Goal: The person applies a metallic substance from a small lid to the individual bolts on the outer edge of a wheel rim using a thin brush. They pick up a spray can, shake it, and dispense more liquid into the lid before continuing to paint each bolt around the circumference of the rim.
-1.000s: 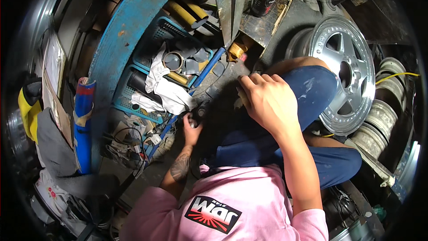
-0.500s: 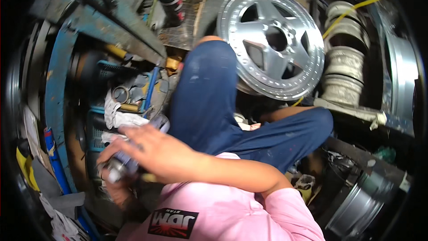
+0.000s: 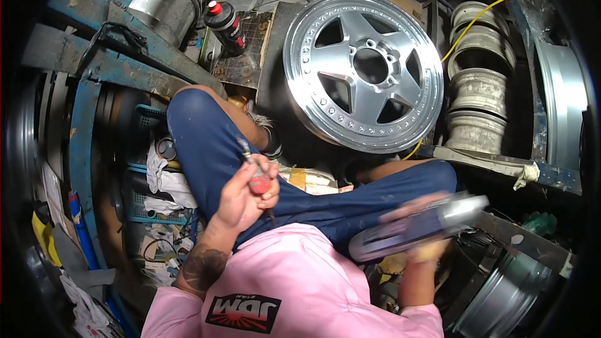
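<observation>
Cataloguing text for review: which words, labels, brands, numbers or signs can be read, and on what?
Pink cloth shirt: black rectangular print, white lettering, legible; not copied here.
Black red-capped plastic bottle: label lettering too small to read fully.
Blurred silver-ended purple cylinder: any print unreadable.

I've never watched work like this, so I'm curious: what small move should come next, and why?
Perhaps steady the long, silver-ended object in the right hand before doing anything else. It looks blurred and tilted, while the left hand grips a small red-ended piece, so both hands are occupied and neither touches the wheel.
</observation>
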### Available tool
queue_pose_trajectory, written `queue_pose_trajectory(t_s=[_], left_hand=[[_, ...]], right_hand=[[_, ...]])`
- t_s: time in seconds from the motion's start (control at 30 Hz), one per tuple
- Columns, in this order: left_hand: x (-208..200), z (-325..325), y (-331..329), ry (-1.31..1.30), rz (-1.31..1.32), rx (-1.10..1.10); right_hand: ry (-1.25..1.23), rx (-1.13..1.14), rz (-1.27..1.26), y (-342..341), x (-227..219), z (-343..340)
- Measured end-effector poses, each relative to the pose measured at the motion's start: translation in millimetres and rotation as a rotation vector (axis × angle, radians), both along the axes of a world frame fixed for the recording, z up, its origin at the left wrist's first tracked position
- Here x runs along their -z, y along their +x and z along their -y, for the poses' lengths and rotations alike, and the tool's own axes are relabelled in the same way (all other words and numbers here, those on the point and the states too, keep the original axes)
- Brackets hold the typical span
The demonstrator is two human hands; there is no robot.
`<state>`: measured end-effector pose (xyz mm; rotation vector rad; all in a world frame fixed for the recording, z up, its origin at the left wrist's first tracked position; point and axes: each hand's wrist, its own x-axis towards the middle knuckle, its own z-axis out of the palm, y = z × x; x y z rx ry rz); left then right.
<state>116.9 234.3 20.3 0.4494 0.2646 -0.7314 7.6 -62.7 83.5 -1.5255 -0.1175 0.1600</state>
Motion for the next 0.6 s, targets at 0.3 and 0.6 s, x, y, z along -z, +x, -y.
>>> queue_pose_trajectory(t_s=[0.3, 0.6], left_hand=[[28, 66, -5, 0.105, -0.151, 0.380], [-24, 169, -15, -0.260, -0.275, 0.809]], right_hand=[[0.666, 0.788, 0.144, -25, -7, 35], [0.518, 1.236, 0.118, -183, 41, -3]])
